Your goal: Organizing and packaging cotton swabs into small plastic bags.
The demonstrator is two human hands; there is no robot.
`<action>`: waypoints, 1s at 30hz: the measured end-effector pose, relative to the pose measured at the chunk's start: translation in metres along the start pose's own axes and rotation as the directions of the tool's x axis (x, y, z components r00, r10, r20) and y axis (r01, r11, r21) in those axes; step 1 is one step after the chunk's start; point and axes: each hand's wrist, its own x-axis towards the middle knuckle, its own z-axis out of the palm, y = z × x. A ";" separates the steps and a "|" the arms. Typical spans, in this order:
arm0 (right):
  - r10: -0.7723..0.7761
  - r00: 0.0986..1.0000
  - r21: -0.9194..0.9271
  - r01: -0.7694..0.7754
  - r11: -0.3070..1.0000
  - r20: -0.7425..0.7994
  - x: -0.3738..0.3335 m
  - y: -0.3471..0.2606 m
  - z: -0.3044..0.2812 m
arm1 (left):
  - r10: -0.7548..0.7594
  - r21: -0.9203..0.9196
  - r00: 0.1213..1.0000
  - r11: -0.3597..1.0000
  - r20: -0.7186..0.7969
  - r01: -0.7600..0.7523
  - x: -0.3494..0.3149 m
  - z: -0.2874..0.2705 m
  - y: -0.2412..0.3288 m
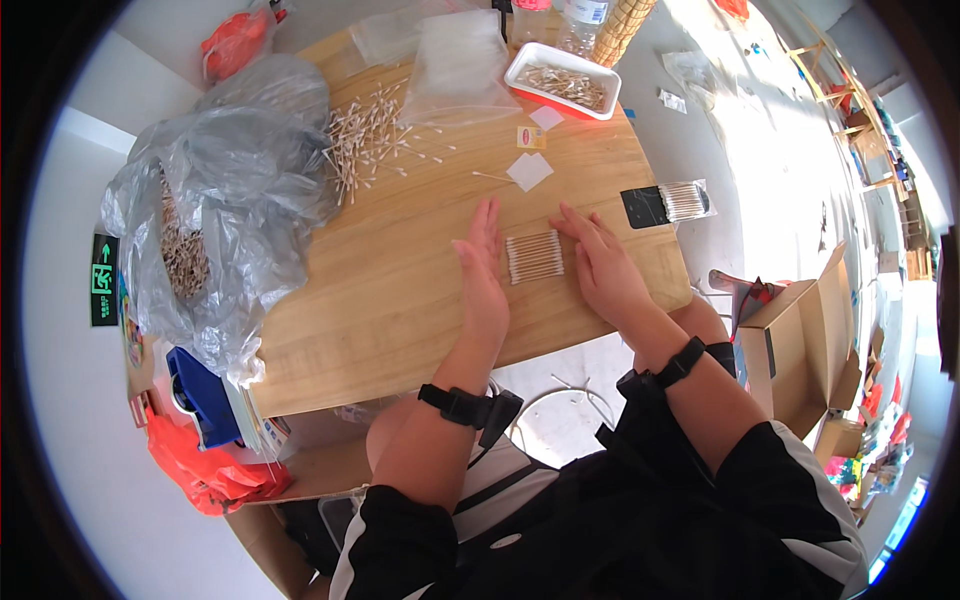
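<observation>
A flat row of swabs [535,257] lies on the tabletop [390,310] between the two hands, its sticks side by side. The left hand [482,280] stands on edge just left of it, fingers extended and close together, thumb apart, holding nothing. The right hand [608,272] is just right of the row, fingers extended and slightly apart, clamped on nothing; whether a fingertip touches the row, I cannot tell.

Beyond the row are a white square [530,171] with a single swab [491,177] beside it, a yellow card [531,137] and a tray [560,103] of loose swabs. To the right, a clear packet [685,201] of swabs overlaps a black sheet [643,207]. Farther left, a loose heap [365,140] of swabs spreads near clear bags [460,70], and a big grey bag [255,200] gapes over more swabs.
</observation>
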 end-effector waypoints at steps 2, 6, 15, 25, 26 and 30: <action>-0.002 1.000 0.021 0.002 1.000 -0.008 0.000 0.001 0.000 | -0.006 -0.006 1.000 1.000 0.012 0.006 0.000 0.001 0.002; 0.015 1.000 0.043 -0.015 0.999 -0.013 -0.002 -0.002 0.000 | -0.007 0.005 1.000 1.000 0.027 0.007 -0.003 0.006 0.004; 0.335 0.941 0.889 -0.107 0.445 -0.054 0.008 -0.018 0.033 | 0.077 0.092 0.995 0.992 0.071 -0.083 -0.008 0.024 0.009; 0.345 0.937 0.885 -0.121 0.449 -0.047 0.009 -0.023 0.048 | 0.058 0.023 0.998 0.998 -0.015 -0.057 -0.005 0.023 -0.005; 0.339 0.939 0.872 -0.121 0.475 -0.054 0.009 -0.022 0.048 | 0.062 0.019 0.998 0.998 -0.012 -0.062 -0.004 0.023 -0.006; 0.339 0.940 0.849 -0.142 0.509 -0.046 0.008 -0.024 0.045 | 0.047 -0.059 0.997 0.997 -0.054 -0.050 -0.003 0.021 -0.012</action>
